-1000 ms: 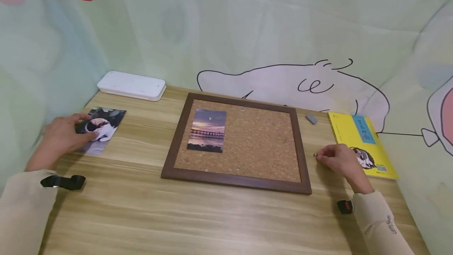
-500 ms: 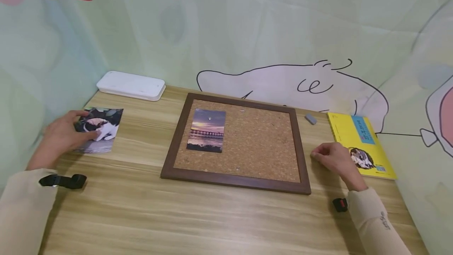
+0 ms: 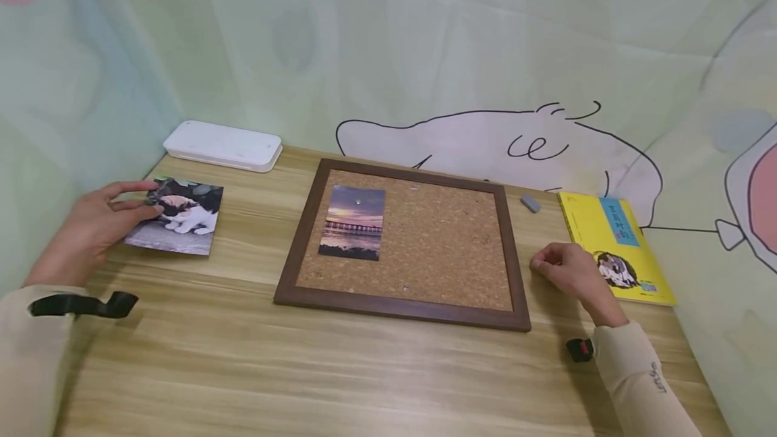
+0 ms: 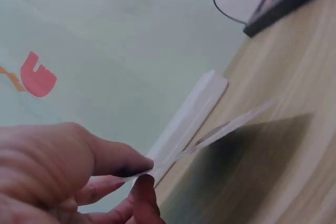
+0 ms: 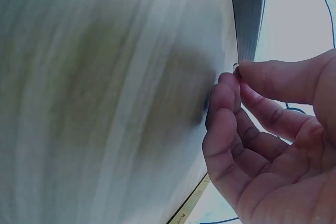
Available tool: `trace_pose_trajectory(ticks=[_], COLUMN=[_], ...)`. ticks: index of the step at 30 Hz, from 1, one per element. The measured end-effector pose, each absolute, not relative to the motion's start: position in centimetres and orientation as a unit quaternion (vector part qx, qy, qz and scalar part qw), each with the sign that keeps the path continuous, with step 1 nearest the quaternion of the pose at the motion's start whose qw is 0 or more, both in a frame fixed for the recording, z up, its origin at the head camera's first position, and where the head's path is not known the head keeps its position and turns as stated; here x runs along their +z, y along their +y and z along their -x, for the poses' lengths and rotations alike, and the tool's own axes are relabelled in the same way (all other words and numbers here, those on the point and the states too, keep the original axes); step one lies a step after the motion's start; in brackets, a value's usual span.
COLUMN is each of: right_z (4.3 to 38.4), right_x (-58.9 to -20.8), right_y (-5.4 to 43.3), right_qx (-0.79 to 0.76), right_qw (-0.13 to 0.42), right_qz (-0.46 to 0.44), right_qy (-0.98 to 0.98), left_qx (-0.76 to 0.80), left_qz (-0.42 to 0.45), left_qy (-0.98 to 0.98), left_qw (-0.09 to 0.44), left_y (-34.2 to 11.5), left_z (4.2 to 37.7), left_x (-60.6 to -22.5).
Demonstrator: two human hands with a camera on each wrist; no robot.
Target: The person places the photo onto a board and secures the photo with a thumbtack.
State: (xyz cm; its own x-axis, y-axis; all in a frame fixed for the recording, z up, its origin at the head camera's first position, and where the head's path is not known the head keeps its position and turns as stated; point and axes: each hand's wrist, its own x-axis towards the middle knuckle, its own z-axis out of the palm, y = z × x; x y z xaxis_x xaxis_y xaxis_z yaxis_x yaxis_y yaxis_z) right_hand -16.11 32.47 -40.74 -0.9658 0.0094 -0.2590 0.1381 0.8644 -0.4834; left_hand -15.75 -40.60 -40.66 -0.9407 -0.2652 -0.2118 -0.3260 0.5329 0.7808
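Note:
My left hand (image 3: pixel 91 224) pinches the left edge of a photo of a black-and-white cat (image 3: pixel 189 221) between thumb and fingers. In the left wrist view the photo (image 4: pixel 231 128) hangs tilted over the wood, its shadow beneath. Just right of the board's frame, my right hand (image 3: pixel 567 268) pinches a tiny shiny thumbtack (image 5: pixel 236 67) between thumb and index fingertip, most of it hidden. The brown-framed cork board (image 3: pixel 446 241) lies flat in the middle. A sunset pier photo (image 3: pixel 353 224) is on its left part, with a silver tack (image 3: pixel 358 201) near the top.
A white flat case (image 3: pixel 222 146) stands at the back left. Behind the right hand lies a yellow book (image 3: pixel 637 255), with a grey eraser-like block (image 3: pixel 530 204) near the board's back right corner. More small silver tacks (image 3: pixel 406 286) show on the cork. A printed curtain hangs behind the table.
The left hand has raised the cat photo off the table and turned it slightly. The right hand has shifted a little left, its fingertips now covering the tack in the head view.

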Motion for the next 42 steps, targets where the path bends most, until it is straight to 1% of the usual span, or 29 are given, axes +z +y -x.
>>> trace_pose_trajectory(ticks=[5, 11, 14, 20, 24, 31, 36, 42], right_z=[16.2, 16.4, 16.4, 16.6, 16.9, 17.3, 17.6, 17.9], right_x=[-40.6, -40.0, -39.7, -38.9, -38.6, -38.6, -38.6, -38.6], right_y=[32.2, 31.9, 31.7, 31.3, 31.2, 30.6, 30.0, 29.1], right_qx=[-0.271, -0.286, -0.299, -0.328, -0.349, -0.366, -0.375, -0.380], right_qw=[0.129, 0.131, 0.126, 0.106, 0.103, 0.092, 0.099, 0.097], right_qz=[-0.048, -0.048, -0.044, -0.033, -0.037, -0.040, -0.045, -0.049], right_qy=[0.953, 0.948, 0.945, 0.938, 0.931, 0.925, 0.921, 0.918], left_qx=[0.545, 0.627, 0.662, 0.599, 0.617, 0.568, 0.548, 0.508], left_qz=[0.143, 0.134, 0.120, 0.080, 0.048, 0.040, 0.040, 0.016], left_qy=[0.824, 0.765, 0.736, 0.792, 0.780, 0.816, 0.829, 0.855], left_qw=[0.066, 0.065, 0.073, 0.083, 0.097, 0.106, 0.110, 0.106], left_y=[-39.7, -38.4, -37.7, -36.1, -34.7, -32.2, -30.3, -28.5], left_z=[15.9, 16.3, 16.4, 16.5, 17.2, 18.7, 19.5, 20.1], left_x=[-40.0, -39.2, -38.8, -38.1, -38.0, -38.0, -37.8, -37.6])
